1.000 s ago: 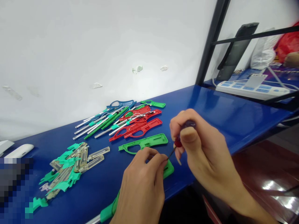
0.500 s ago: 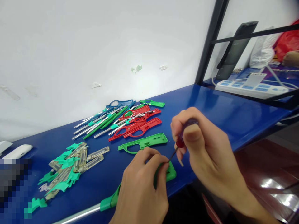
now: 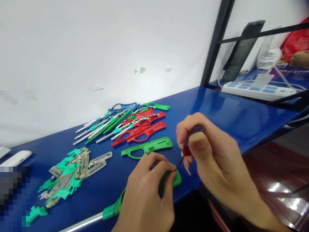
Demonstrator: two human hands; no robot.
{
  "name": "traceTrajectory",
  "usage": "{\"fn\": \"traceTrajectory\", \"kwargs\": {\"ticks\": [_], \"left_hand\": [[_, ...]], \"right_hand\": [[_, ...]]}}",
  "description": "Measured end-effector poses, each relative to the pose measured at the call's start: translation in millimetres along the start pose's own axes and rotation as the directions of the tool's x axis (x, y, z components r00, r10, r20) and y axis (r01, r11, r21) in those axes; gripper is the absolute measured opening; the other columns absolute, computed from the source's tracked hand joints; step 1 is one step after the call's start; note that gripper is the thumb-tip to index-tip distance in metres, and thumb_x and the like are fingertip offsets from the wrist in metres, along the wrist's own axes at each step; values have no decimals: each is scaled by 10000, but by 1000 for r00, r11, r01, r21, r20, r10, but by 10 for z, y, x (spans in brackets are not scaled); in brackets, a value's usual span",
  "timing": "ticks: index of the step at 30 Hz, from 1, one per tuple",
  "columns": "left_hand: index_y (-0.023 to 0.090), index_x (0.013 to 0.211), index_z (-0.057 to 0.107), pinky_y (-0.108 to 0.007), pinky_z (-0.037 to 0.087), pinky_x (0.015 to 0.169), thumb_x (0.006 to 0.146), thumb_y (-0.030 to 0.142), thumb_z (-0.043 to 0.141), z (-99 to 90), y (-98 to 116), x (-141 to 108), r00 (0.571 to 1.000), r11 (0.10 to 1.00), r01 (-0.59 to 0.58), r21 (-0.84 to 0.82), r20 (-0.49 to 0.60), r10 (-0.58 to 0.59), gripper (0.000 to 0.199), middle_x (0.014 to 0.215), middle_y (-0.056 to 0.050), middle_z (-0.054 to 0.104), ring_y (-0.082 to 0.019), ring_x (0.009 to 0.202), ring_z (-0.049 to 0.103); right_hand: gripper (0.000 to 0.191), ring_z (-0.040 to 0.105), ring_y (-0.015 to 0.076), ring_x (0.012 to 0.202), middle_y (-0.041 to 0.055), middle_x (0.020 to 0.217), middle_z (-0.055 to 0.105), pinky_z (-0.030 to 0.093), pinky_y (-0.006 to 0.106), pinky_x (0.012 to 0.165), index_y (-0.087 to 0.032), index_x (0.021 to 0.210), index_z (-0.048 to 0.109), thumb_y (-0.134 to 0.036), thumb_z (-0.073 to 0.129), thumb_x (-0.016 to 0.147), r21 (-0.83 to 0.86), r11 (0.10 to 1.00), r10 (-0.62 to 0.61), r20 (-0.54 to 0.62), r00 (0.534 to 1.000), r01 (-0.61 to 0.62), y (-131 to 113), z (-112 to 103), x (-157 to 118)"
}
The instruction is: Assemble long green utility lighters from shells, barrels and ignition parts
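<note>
My left hand (image 3: 148, 190) is closed around a green long-neck lighter (image 3: 178, 179), whose metal tube (image 3: 84, 223) points to the lower left. In my right hand (image 3: 214, 161) is a small screwdriver (image 3: 186, 150) with a red and purple handle. Its thin shaft slants down to the left, and the tip meets the lighter's handle beside my left fingertips; the exact contact spot is hidden. Just beyond my left hand lies an open green lighter shell half (image 3: 154, 146). Behind it are red shell halves (image 3: 147, 131).
Several metal lighter tubes (image 3: 103, 130) lie piled toward the wall. At left is a heap of clear fuel tanks (image 3: 94, 169) and teal plastic pieces (image 3: 64, 193). A white power strip (image 3: 258, 91) sits behind the black frame (image 3: 212, 48) at right.
The view has shifted very slightly. Both hands keep nearly the same place on the lighter and screwdriver, with the screwdriver's handle tilted a little differently.
</note>
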State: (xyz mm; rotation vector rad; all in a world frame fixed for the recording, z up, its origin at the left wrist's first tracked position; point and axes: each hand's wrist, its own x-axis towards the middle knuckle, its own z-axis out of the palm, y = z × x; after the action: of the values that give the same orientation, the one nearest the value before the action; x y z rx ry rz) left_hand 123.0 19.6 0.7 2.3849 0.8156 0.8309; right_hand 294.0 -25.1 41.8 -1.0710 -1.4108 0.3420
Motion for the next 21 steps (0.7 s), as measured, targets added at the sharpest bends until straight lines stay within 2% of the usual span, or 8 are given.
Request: {"fn": "traceTrajectory", "kwargs": {"ticks": [3,7,10,12,14,17,21], "left_hand": [[302,1019,757,-342,627,815,1047,180,577,-5,3,-4,1000,1000,9,1,0,-9,219,1101,23,739,-169,934,749],[304,1051,740,-376,644,839,1062,201,564,-25,4,-24,1000,999,18,34,23,-19,204,1109,17,750,-194,983,758],[326,1223,712,-457,665,885,1066,274,588,-27,-13,-70,1000,991,7,135,25,-10,207,1202,-4,763,-253,1083,764],[321,1374,655,-552,661,939,1052,331,631,-15,-32,-114,999,968,-26,249,30,19,322,1288,-35,756,-315,1158,751],[287,1436,613,-604,654,942,1043,343,655,6,-50,-153,997,935,-77,345,44,66,399,1312,-71,749,-356,1173,739],[252,1370,625,-574,660,878,1064,296,619,43,-66,-174,990,912,-139,386,65,123,309,1237,-89,750,-353,1106,740],[244,1305,633,-566,652,846,1101,263,550,77,-90,-173,987,913,-157,378,83,136,221,1194,-91,738,-344,1066,726]], "right_hand": [[355,527,50,646,-83,793,516,461,216,655,-267,925,570,-512,490,1169,-17,1000,-1,9,1000,1,8,2,-5],[285,544,41,664,-93,799,522,456,196,659,-273,947,562,-415,489,1184,-43,999,-1,40,999,2,19,4,-14],[271,552,40,673,-95,812,539,461,195,678,-269,943,560,-378,492,1182,-57,998,-2,51,999,5,27,1,-15],[283,557,43,683,-92,811,545,461,200,683,-264,932,558,-379,488,1181,-66,998,-6,53,999,10,28,-7,-14],[287,565,48,698,-90,806,545,460,205,686,-264,929,559,-381,488,1181,-75,997,-11,49,999,15,26,-12,-11],[296,576,52,712,-89,799,542,464,208,691,-264,923,562,-400,499,1178,-84,996,-22,42,999,25,21,-4,-1],[322,556,43,654,-92,800,570,479,208,685,-255,906,584,-445,539,1163,-80,996,-31,29,999,33,8,28,19]]}}
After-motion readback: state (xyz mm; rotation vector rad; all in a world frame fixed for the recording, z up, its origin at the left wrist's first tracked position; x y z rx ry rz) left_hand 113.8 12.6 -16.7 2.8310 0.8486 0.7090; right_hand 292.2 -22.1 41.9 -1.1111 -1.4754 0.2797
